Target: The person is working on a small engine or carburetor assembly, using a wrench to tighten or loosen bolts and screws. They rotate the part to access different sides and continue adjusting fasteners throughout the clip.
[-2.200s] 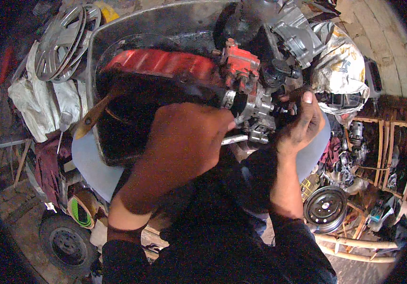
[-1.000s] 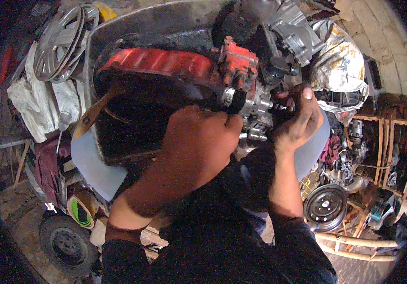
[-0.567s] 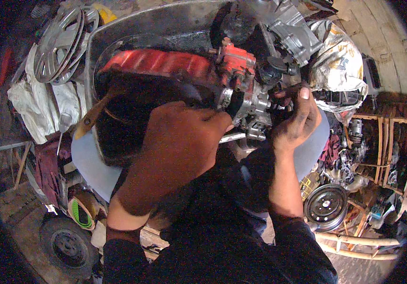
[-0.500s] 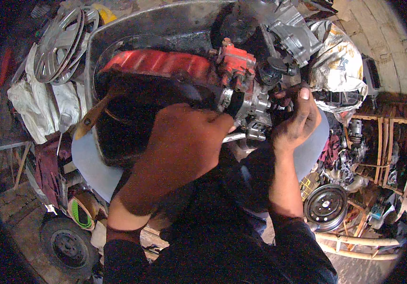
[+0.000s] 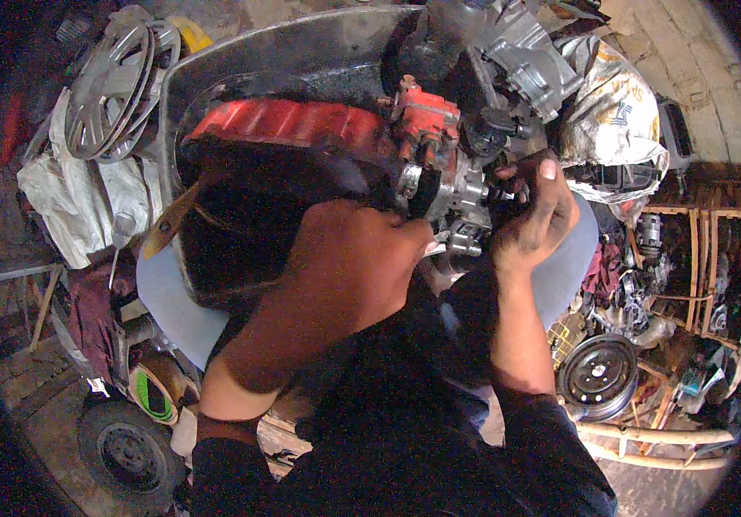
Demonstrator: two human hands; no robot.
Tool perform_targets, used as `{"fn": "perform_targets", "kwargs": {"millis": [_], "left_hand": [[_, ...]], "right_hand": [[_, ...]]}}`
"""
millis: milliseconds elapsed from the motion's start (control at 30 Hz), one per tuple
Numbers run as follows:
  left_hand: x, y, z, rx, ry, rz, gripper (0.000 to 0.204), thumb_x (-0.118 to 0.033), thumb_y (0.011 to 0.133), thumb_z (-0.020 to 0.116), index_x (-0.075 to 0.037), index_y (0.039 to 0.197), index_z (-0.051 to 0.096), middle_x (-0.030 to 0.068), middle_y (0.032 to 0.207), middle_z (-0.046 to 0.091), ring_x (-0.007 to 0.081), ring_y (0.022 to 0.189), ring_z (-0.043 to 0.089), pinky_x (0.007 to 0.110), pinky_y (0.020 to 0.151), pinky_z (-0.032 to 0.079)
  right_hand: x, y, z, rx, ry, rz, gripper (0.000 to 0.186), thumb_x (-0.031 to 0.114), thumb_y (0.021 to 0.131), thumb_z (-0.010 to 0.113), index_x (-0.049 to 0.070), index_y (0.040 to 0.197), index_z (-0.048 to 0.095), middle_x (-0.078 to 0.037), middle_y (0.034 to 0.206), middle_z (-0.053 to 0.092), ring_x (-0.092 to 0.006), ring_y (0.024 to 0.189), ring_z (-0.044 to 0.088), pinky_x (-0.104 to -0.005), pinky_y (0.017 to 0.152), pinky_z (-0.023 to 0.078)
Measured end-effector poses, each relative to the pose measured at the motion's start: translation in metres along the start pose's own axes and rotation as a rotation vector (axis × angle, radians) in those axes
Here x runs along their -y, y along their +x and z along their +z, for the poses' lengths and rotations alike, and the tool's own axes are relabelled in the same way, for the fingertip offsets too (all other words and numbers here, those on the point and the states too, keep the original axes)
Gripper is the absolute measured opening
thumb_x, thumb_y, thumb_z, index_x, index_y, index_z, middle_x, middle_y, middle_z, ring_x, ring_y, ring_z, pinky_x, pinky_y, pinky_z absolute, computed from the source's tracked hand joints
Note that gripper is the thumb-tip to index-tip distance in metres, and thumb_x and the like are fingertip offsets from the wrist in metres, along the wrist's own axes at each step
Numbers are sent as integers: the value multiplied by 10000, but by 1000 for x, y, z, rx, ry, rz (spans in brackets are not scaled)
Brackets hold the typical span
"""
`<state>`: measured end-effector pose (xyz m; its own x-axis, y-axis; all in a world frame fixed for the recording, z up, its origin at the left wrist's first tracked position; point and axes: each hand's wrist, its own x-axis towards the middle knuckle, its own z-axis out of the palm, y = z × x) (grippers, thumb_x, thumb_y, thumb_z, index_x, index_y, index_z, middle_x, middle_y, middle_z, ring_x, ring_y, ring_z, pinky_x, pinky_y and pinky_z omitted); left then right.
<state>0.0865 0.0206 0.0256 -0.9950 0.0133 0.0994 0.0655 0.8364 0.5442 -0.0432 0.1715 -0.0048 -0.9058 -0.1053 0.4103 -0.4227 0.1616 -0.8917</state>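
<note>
A greasy engine assembly [image 5: 465, 185] with silver metal parts and a red block [image 5: 426, 112] rests at the edge of a dark metal tub [image 5: 241, 60]. A red ribbed cover [image 5: 284, 121] lies inside the tub. My left hand [image 5: 353, 258] is pressed against the silver part from the near side, its fingers curled and hidden against the metal. My right hand [image 5: 530, 220] grips the assembly's right side, thumb up by a black fitting [image 5: 491, 129]. What the left fingers hold is hidden.
A wheel cover [image 5: 112, 86] and white sacks [image 5: 77, 189] lie at the left. A printed sack [image 5: 616, 112] sits at the right. A steel wheel rim [image 5: 599, 375], a small tyre [image 5: 129, 448] and wooden racks [image 5: 706, 258] crowd the floor. A brown-handled tool [image 5: 168, 224] leans in the tub.
My left hand has shifted slightly back and forth against the silver part. My right hand has kept its grip on the assembly's right side.
</note>
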Motion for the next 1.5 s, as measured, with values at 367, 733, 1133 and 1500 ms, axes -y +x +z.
{"fn": "perform_targets", "kwargs": {"millis": [367,733,1133,1500], "left_hand": [[8,-5,-10,-402,-411,-2,147,-109,825,817,-61,963,796,97,825,686,257,760,644,361,711,505],[-8,-16,30,-128,-680,187,211,-126,783,868,-76,981,812,85,946,595,245,877,595,354,781,478],[-10,8,-36,-438,-342,13,316,-90,789,837,-115,1101,793,97,1047,697,257,974,672,365,827,532],[35,69,-32,-44,133,424,568,-449,854,773,-297,1387,651,207,1440,557,429,1351,502,515,1113,428]], "right_hand": [[-13,-23,-55,-322,31,-68,445,360,1055,477,-25,982,688,-104,891,673,-218,829,629,-330,755,496],[14,-132,-57,365,102,-117,324,108,888,751,-42,1168,685,-197,1149,727,-270,923,729,-362,767,572],[23,-104,-68,202,-52,216,144,87,1010,628,-36,1014,703,-90,832,699,-120,748,622,-286,712,497],[37,-96,-50,44,-291,4,118,-16,898,708,-7,1015,704,-145,826,716,-196,701,712,-311,643,527]]}}
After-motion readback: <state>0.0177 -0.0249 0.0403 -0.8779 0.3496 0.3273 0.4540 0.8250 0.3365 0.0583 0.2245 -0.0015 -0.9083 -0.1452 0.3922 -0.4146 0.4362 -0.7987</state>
